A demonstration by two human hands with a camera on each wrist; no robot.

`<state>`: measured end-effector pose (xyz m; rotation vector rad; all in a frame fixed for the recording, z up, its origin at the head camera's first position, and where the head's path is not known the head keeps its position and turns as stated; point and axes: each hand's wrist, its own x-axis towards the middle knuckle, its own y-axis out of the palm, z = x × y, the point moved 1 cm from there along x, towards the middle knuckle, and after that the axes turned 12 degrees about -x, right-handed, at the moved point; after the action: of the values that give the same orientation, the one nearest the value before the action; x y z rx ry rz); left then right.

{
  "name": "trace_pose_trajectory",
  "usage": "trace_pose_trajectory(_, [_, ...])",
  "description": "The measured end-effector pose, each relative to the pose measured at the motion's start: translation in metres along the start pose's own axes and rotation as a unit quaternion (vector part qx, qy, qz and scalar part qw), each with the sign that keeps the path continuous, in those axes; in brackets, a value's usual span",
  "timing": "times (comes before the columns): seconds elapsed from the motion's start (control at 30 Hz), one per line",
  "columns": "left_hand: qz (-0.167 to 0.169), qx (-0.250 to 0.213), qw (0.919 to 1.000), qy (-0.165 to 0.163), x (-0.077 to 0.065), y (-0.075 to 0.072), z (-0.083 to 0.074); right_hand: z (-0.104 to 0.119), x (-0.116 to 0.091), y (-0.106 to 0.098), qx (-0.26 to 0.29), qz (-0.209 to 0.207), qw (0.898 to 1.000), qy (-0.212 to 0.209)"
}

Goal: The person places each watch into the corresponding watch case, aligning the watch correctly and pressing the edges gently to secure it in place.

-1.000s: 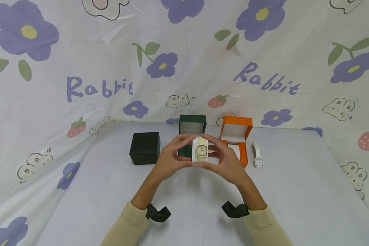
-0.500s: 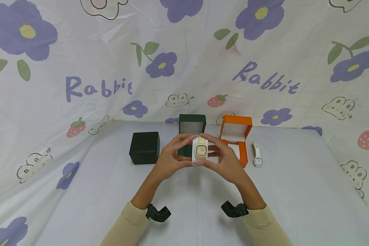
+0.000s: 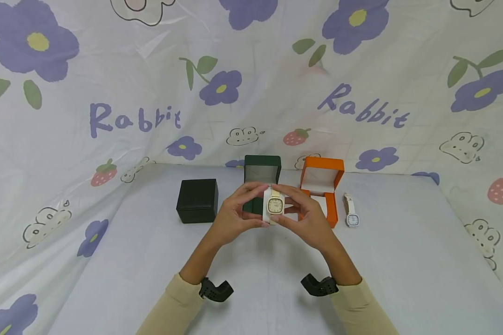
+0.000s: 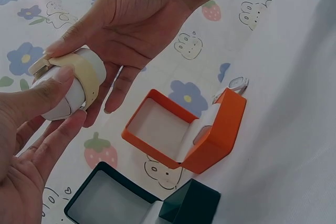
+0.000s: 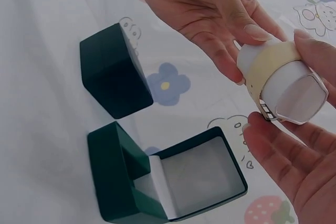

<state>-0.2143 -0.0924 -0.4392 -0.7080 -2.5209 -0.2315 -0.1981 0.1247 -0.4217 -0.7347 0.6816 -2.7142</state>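
Note:
In the head view a cream-strapped watch (image 3: pixel 275 205) with a square pale dial sits round a white watch cushion (image 3: pixel 266 210), held up over the table. My left hand (image 3: pixel 232 215) grips the cushion's left side between thumb and fingers. From the other side my right hand (image 3: pixel 312 216) pinches the watch, its thumb at the lower strap and fingers at the top. The left wrist view shows the cream strap (image 4: pixel 90 80) wrapped round the cushion (image 4: pixel 73 97). A buckle (image 5: pixel 268 112) shows on the strap's underside in the right wrist view.
Behind the hands stands an open dark green box (image 3: pixel 262 168), partly hidden. An open orange box (image 3: pixel 331 209) with white lining is to its right. Further right lies a white-strapped watch (image 3: pixel 351 211). At left sits a closed black box (image 3: pixel 198 201). A patterned sheet hangs behind.
The watch and cushion have shifted slightly right. My right thumb has moved up a little onto the lower strap, and the right fingers have edged left at the top.

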Motion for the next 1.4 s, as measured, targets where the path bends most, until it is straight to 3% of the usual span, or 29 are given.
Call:
trace_pose_trajectory(0.2, [0.000, -0.002, 1.0000, 0.002, 0.001, -0.001, 0.001, 0.010, 0.001, -0.003, -0.015, 0.010, 1.000, 0.006])
trace_pose_trajectory(0.4, [-0.027, 0.025, 0.9992, -0.017, 0.000, -0.006, 0.001, 0.030, 0.001, -0.014, -0.034, 0.021, 0.999, 0.002])
trace_pose_trajectory(0.53, [-0.033, 0.031, 0.9987, -0.025, -0.001, -0.008, 0.001, 0.032, 0.001, -0.016, -0.043, 0.026, 0.999, -0.004])
trace_pose_trajectory(1.07, [-0.033, 0.024, 0.9985, -0.037, 0.002, -0.008, 0.001, 0.030, 0.002, -0.016, -0.040, 0.029, 0.999, 0.005])
trace_pose_trajectory(1.3, [-0.037, 0.028, 0.9980, -0.043, 0.001, -0.008, 0.000, 0.000, 0.005, -0.010, -0.042, 0.031, 0.999, -0.005])
trace_pose_trajectory(1.4, [-0.043, 0.030, 0.9973, -0.051, 0.000, -0.009, -0.001, 0.000, 0.006, -0.010, -0.044, 0.034, 0.998, -0.015])
